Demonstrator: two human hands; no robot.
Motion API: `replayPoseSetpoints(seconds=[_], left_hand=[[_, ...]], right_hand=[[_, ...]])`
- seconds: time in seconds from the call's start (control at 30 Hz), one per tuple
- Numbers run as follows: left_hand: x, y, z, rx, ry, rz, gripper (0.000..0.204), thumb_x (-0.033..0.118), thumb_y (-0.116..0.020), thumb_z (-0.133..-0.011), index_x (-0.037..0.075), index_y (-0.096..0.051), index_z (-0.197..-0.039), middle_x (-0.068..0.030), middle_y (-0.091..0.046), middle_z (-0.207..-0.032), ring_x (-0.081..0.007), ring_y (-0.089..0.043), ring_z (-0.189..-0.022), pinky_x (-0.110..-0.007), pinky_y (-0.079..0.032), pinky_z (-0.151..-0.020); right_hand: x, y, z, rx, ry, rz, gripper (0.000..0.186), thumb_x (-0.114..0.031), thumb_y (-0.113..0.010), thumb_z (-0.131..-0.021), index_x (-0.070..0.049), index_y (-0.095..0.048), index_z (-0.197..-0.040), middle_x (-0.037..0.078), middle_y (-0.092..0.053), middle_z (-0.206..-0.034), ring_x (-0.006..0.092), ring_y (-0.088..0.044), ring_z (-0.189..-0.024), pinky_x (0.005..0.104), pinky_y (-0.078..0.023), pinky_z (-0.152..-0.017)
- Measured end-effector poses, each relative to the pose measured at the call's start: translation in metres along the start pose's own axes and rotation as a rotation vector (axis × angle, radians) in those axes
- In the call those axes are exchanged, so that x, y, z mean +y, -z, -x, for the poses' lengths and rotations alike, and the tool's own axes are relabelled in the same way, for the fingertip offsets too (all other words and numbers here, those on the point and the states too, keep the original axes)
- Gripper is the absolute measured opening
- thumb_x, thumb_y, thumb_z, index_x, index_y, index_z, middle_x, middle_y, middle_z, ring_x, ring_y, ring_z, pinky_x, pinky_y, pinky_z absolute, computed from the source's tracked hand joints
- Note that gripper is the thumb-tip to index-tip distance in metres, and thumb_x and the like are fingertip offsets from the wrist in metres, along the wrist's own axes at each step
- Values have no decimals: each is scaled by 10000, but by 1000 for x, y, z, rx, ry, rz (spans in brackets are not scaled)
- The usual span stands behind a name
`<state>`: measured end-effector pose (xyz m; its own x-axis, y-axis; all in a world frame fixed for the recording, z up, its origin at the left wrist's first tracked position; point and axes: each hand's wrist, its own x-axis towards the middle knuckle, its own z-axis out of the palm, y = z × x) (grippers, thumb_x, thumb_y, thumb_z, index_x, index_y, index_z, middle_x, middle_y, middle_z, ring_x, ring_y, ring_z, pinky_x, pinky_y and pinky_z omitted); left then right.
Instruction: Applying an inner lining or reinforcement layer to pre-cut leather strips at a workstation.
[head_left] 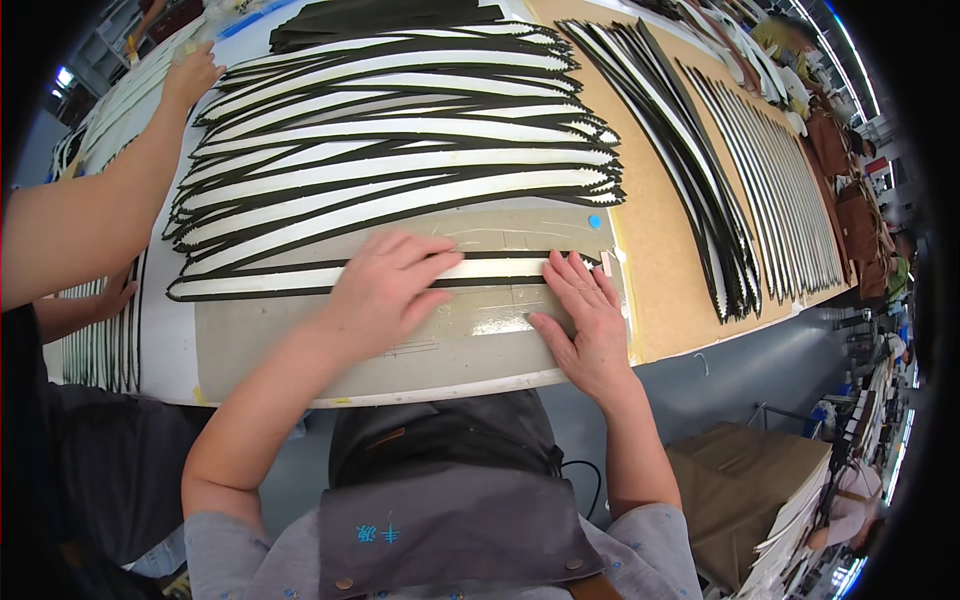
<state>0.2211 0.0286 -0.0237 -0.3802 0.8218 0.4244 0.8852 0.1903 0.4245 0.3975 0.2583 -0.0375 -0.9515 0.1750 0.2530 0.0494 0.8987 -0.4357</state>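
Observation:
A long white strip with black edges (500,268) lies crosswise on a grey, shiny work mat (270,350) in front of me. My left hand (395,285) rests over the middle of this strip, fingers stretched to the right and thumb apart; it is slightly blurred. At the strip's right end my right hand (585,320) lies flat, with its fingertips on the strip and the thumb spread to the left. Just beyond, a wide pile of similar black-and-white strips (400,130) with jagged ends covers the table.
A co-worker's hand (190,75) reaches in at the far left, with the other hand (115,295) lower down. On the brown board (660,300) at right lie a bundle of dark strips (690,170) and a row of thin strips (775,180). A blue dot (595,222) marks the mat.

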Motion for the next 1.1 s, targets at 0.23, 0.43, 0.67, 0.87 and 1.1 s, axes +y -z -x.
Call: replayPoseSetpoints(seconds=[0.23, 0.43, 0.67, 0.87, 1.1], left_hand=[[15, -31, -4, -33, -41, -98, 343, 133, -771, -824, 100, -749, -1165, -33, -674, -1247, -271, -593, -1050, -406, -508, -929], [14, -35, -6, 23, -20, -105, 278, 111, -735, -839, 116, -770, -1115, -8, -694, -1190, -247, -591, -1055, -396, -505, -919], [15, -35, -5, 33, -5, -100, 259, 69, -732, -846, 109, -781, -1097, -26, -716, -1184, -293, -603, -1048, -419, -505, -924], [18, -33, -7, 16, 19, -58, 253, 83, -729, -854, 103, -778, -1101, -18, -714, -1174, -295, -607, -1056, -423, -499, -931], [17, -33, -11, 24, 7, -39, 249, 67, -737, -850, 93, -777, -1094, -39, -713, -1150, -295, -606, -1027, -420, -495, -900]], right_hand=[[-1, 2, -1, -13, -7, -31, 538, -259, -764, -910, -52, -624, -1387, 114, -566, -1515, 308, -474, -1455, 478, -314, -1211], [0, 2, -1, 3, 3, -19, 530, -252, -770, -905, -50, -632, -1374, 112, -576, -1506, 302, -484, -1449, 477, -323, -1202], [0, -1, 1, 53, 12, -7, 532, -244, -772, -897, -48, -630, -1370, 119, -596, -1476, 306, -511, -1422, 476, -354, -1184], [-1, -2, 2, 60, 31, -23, 540, -241, -768, -895, -44, -616, -1374, 128, -586, -1481, 310, -517, -1411, 481, -361, -1184], [1, 0, 1, 66, 25, -46, 541, -238, -770, -895, -40, -616, -1375, 131, -587, -1479, 318, -511, -1415, 486, -355, -1189]])
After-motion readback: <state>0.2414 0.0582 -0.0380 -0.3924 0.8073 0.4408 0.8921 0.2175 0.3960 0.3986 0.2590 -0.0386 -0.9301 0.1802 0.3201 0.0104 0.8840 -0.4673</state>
